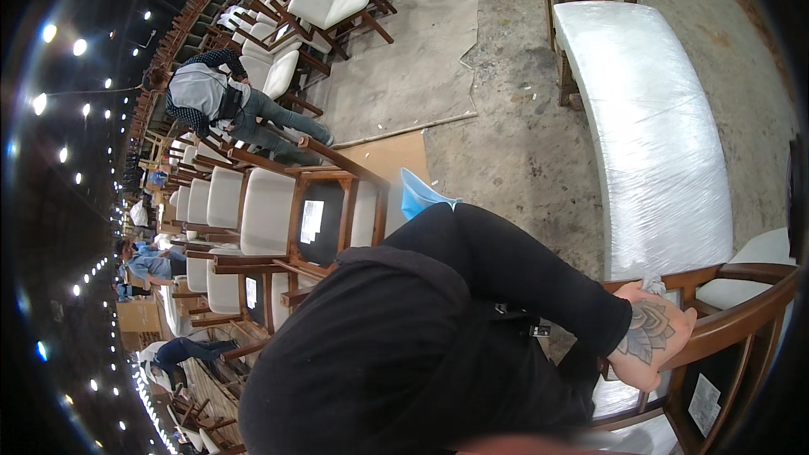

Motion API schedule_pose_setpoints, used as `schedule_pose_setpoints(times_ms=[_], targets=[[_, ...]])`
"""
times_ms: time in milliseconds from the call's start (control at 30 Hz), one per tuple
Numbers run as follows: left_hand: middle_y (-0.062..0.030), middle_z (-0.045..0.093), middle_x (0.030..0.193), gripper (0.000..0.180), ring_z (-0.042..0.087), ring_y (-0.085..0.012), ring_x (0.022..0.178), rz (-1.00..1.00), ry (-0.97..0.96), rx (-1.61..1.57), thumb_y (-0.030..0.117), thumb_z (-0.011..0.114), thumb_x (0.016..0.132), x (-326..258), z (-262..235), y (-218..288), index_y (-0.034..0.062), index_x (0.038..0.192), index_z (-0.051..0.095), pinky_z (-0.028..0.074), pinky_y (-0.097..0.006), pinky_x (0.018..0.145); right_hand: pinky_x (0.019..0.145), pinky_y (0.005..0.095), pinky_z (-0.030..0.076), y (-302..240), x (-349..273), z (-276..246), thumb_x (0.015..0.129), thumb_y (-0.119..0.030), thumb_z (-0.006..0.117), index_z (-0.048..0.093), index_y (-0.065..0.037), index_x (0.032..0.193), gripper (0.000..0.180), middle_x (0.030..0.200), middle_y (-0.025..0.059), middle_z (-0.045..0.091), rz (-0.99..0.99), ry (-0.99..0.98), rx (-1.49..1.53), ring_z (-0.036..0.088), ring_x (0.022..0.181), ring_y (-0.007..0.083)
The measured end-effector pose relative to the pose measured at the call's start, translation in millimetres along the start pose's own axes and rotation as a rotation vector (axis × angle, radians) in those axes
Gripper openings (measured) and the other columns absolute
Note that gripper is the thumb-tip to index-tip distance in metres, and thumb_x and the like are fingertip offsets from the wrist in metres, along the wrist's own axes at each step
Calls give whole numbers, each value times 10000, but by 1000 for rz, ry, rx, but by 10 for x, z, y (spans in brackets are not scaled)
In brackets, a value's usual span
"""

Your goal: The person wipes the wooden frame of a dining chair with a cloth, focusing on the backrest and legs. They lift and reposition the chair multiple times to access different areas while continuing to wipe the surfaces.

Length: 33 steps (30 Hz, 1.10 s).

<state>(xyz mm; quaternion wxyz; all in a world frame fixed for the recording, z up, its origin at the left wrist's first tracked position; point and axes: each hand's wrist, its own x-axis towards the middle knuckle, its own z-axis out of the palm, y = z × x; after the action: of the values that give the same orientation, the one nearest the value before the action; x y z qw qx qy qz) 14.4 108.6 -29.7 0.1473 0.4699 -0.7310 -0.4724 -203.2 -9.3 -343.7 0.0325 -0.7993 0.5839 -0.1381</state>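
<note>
My right hand, with a flower tattoo on its back, lies on the curved wooden frame of a chair at the lower right. Its fingers curl over the rail, and a scrap of crumpled white material shows at the fingertips. The black sleeve runs from my dark-clothed body at the lower middle out to that hand. The chair has a dark panel with a white label and a white cushion. My left hand is out of view.
A long white padded bench wrapped in clear plastic lies on the concrete floor at the right. Rows of wooden chairs with white cushions fill the left. A person crouches among them, and others work farther left. A blue object lies by my sleeve.
</note>
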Motion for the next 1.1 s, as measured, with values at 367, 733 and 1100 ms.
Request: schedule_pose_setpoints(times_ms=[367, 733, 1100], targets=[[-254, 633, 995, 821, 652, -353, 952, 150, 140, 346, 334, 577, 776, 12, 141, -82, -250, 1308, 354, 486, -449, 866, 966, 503, 452, -38, -273, -93, 815, -233, 711, 682, -41, 1134, 373, 1188, 209, 659, 41, -20, -19, 588, 1141, 382], [-332, 609, 936, 907, 666, -390, 871, 51, 30, -35, 274, 635, 727, -1, -158, 60, -312, 1314, 268, 529, -427, 781, 934, 504, 468, -87, -525, -182, 808, -237, 714, 690, -34, 1107, 362, 1143, 212, 674, 53, -61, 32, 610, 1097, 384], [-291, 597, 984, 865, 626, -398, 949, 79, 103, -45, 282, 608, 756, -1, -33, 11, -258, 1334, 257, 501, -441, 828, 902, 505, 484, 101, -614, -239, 801, -240, 717, 699, -27, 1081, 352, 1098, 216, 689, 109, -59, -10, 633, 1052, 387]])
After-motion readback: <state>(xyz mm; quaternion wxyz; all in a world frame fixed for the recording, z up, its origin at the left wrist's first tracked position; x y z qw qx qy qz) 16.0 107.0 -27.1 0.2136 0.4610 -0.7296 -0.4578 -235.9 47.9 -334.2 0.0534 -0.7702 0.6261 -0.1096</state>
